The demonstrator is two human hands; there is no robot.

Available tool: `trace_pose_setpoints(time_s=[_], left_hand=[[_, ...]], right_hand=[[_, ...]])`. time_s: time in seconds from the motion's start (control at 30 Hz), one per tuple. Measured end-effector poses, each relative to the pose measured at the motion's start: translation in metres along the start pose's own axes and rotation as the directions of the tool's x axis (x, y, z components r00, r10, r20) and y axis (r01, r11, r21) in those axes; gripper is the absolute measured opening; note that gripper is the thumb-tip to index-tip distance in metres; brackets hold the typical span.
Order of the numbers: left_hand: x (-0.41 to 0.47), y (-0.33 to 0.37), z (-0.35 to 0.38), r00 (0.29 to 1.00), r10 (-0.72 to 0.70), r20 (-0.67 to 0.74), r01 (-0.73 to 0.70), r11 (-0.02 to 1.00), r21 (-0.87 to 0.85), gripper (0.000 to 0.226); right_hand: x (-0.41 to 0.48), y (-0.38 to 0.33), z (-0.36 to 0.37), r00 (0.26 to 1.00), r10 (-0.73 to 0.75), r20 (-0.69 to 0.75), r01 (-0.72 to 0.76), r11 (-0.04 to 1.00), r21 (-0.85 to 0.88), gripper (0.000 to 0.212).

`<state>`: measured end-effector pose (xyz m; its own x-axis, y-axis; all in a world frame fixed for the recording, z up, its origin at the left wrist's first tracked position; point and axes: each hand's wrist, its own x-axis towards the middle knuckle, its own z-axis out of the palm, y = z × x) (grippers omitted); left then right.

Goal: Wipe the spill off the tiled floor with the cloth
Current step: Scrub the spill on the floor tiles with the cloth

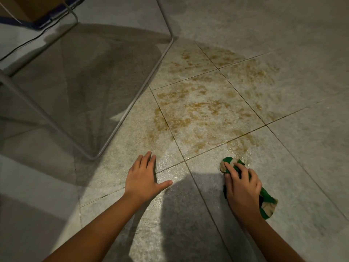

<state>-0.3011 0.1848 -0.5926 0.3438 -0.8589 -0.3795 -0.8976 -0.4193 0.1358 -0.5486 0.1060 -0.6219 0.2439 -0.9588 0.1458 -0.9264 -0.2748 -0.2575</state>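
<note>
Left hand (144, 176) flat, fingers spread, braces us on tiled floor (302, 157); right hand (241, 188) grips cloth (268, 203), scrubbing spill (198, 110) edge.

We look down on a tiled floor (302, 167), pale and speckled, with dark grout lines. A brownish spill (204, 110) spreads over several tiles. At its near edge a green and beige cloth (268, 204) lies under our right hand (241, 186). Our left hand (143, 176) rests flat nearby, and a thin metal frame (132, 103) stands to the left.
</note>
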Motion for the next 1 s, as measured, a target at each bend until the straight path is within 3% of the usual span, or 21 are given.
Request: trace_pose_setpoints(time_s=[0.13,0.27,0.33,0.47,0.57,0.63,0.77,0.9,0.93,1.0], left_hand=[[-0.001,0.001,-0.002,1.0,-0.001,0.014,0.001,1.0,-0.001,0.102],[-0.001,0.0,-0.003,1.0,-0.001,0.011,0.001,1.0,-0.008,0.101],[-0.001,0.0,-0.003,1.0,0.001,0.017,-0.001,1.0,-0.012,0.102],[0.0,0.0,-0.004,1.0,0.002,0.027,-0.003,1.0,0.008,0.102],[0.001,0.0,-0.003,1.0,-0.003,0.021,0.003,1.0,0.009,0.103],[0.002,-0.001,-0.002,1.0,-0.007,0.015,0.007,1.0,0.002,0.104],[0.004,-0.003,-0.001,0.999,-0.015,-0.045,0.013,0.999,-0.044,0.105],[0.011,-0.007,-0.002,0.991,-0.105,-0.079,0.093,0.984,-0.152,0.11],[0.013,-0.008,-0.002,0.991,-0.111,-0.07,0.1,0.984,-0.147,0.11],[0.014,-0.008,-0.001,0.994,-0.102,-0.047,0.097,0.99,-0.101,0.111]], right_hand=[[-0.01,-0.01,-0.002,0.998,0.028,0.063,-0.028,1.0,-0.003,0.044],[-0.017,0.018,-0.002,0.96,-0.222,0.169,0.232,0.972,-0.042,0.044],[-0.007,0.036,-0.003,0.95,-0.243,0.194,0.254,0.967,-0.033,0.043],[0.014,0.042,0.0,0.994,0.066,0.086,-0.063,0.997,-0.035,0.039],[0.026,0.017,0.01,0.951,0.308,0.033,-0.306,0.95,-0.053,0.037],[0.03,-0.002,0.016,0.924,0.38,0.035,-0.378,0.924,-0.055,0.034],[0.02,-0.017,0.023,0.985,0.173,0.019,-0.167,0.971,-0.174,0.035],[0.013,0.005,0.015,0.997,-0.056,0.054,0.058,0.997,-0.049,0.047],[0.015,0.014,0.01,0.993,-0.077,0.087,0.079,0.997,-0.021,0.049],[0.025,0.029,0.004,0.993,0.037,0.116,-0.04,0.999,0.023,0.052]])
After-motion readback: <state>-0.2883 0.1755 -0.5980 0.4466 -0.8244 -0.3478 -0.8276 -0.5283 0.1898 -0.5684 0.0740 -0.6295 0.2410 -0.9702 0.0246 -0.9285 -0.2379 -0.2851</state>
